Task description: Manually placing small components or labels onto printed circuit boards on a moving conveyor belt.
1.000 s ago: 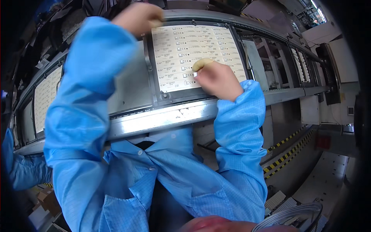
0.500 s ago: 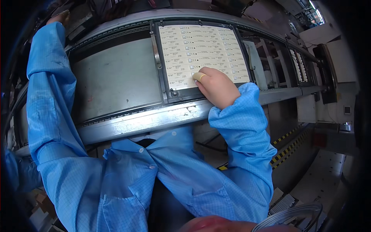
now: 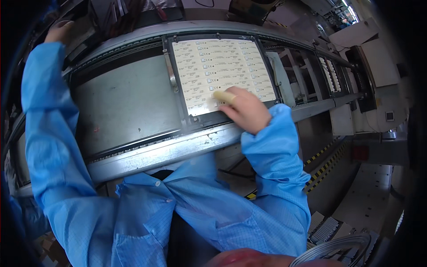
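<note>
A pale panel [image 3: 187, 66] printed with rows of small strips lies in a black frame [image 3: 170, 73] on the conveyor. Over its near right part is my right hand [image 3: 247, 109], with a yellowish finger cot on the index finger. That finger reaches left, slightly blurred, with the thumb apart below it; I see nothing held between them. At the far left my left hand [image 3: 58, 32] reaches to a dark box-like thing [image 3: 82, 29]. Its fingers are mostly hidden, so whether it grips anything does not show.
The conveyor's metal near rail [image 3: 164, 149] runs between my body and the panel. Left of the frame lies a grey-green plate [image 3: 129, 98]. Another frame with white parts [image 3: 329, 74] sits further right along the line. Yellow-black striped tape [image 3: 322, 171] marks the floor.
My right hand has lifted its index finger and shifted left relative to the panel's strips. The whole view has moved, so the conveyor appears lower and further left. My left hand still reaches far left.
</note>
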The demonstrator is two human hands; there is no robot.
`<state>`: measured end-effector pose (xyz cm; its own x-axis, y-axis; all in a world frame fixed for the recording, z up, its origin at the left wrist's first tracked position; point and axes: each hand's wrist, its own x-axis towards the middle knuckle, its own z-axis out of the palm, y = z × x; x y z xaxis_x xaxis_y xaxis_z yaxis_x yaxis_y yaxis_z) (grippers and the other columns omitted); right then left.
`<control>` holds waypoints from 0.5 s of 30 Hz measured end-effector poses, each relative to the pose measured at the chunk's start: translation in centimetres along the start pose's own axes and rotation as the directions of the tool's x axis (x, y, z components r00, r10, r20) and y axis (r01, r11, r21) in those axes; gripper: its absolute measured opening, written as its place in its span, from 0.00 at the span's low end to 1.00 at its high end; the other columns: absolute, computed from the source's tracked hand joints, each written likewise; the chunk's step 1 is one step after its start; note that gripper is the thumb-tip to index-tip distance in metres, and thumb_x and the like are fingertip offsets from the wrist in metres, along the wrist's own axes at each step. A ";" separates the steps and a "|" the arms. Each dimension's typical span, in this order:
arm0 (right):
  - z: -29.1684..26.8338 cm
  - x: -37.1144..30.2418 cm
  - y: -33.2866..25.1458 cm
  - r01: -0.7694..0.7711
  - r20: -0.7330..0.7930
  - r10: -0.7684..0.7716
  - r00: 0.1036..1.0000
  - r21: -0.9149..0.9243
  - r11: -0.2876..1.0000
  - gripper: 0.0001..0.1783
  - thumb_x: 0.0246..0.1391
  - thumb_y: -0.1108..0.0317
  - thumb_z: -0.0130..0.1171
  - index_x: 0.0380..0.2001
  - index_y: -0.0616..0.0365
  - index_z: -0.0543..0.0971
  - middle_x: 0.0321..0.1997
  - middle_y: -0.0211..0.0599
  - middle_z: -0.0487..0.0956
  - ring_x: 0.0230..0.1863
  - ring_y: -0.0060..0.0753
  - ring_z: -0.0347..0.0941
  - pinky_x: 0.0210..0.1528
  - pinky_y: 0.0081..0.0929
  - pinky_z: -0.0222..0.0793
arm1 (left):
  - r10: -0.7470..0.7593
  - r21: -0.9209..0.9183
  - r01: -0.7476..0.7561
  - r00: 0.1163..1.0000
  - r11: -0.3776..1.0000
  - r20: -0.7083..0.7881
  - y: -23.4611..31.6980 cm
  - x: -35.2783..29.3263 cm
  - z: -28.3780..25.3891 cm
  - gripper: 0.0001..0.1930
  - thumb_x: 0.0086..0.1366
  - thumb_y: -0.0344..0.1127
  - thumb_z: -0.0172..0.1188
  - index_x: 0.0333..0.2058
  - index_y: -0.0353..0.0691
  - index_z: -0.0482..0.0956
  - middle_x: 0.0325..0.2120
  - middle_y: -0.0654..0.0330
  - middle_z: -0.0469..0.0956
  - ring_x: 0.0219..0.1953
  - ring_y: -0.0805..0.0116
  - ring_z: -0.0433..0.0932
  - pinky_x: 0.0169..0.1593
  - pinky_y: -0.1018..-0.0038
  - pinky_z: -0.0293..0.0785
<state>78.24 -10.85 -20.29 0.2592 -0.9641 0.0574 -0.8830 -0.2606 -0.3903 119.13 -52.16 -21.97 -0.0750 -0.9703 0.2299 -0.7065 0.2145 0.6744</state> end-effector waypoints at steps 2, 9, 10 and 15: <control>-1.9 0.0 0.7 -0.244 -0.223 0.282 0.933 0.183 0.952 0.14 0.50 0.66 0.54 0.40 0.61 0.74 0.33 0.44 0.74 0.37 0.43 0.70 0.37 0.32 0.66 | -0.057 -0.323 0.106 0.986 0.941 0.157 2.7 -5.0 -7.3 0.16 0.59 0.40 0.56 0.45 0.43 0.74 0.25 0.68 0.72 0.24 0.81 0.68 0.28 0.84 0.65; -3.8 -4.1 13.0 -0.878 -0.206 0.855 0.476 -0.046 0.477 0.35 0.54 0.41 0.39 0.39 0.66 0.75 0.41 0.58 0.73 0.45 0.57 0.68 0.48 0.38 0.60 | 0.187 -0.367 -0.022 0.888 0.930 0.419 13.4 -24.6 -6.7 0.12 0.61 0.29 0.48 0.43 0.34 0.73 0.36 0.63 0.73 0.37 0.79 0.69 0.40 0.84 0.64; -3.9 -3.4 12.0 -0.844 -0.147 0.842 0.519 0.071 0.532 0.37 0.52 0.39 0.40 0.39 0.67 0.75 0.42 0.61 0.73 0.47 0.59 0.67 0.50 0.36 0.59 | 0.207 -0.371 -0.057 0.903 0.927 0.377 14.6 -26.7 -6.4 0.11 0.60 0.28 0.49 0.41 0.34 0.73 0.35 0.63 0.73 0.36 0.78 0.70 0.41 0.83 0.65; -4.5 -3.4 13.2 -0.758 -0.133 0.767 0.628 0.120 0.641 0.36 0.52 0.39 0.42 0.36 0.68 0.76 0.36 0.57 0.76 0.42 0.52 0.72 0.47 0.34 0.62 | 0.220 -0.339 -0.104 0.920 0.935 0.325 16.1 -30.2 -2.9 0.10 0.55 0.25 0.54 0.38 0.38 0.74 0.34 0.62 0.73 0.36 0.74 0.72 0.41 0.79 0.68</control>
<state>63.92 -11.28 -21.51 -0.5669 -0.8117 -0.1408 -0.7156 0.5698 -0.4041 112.06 -19.13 -16.06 -0.4534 -0.8815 0.1316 -0.4146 0.3393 0.8443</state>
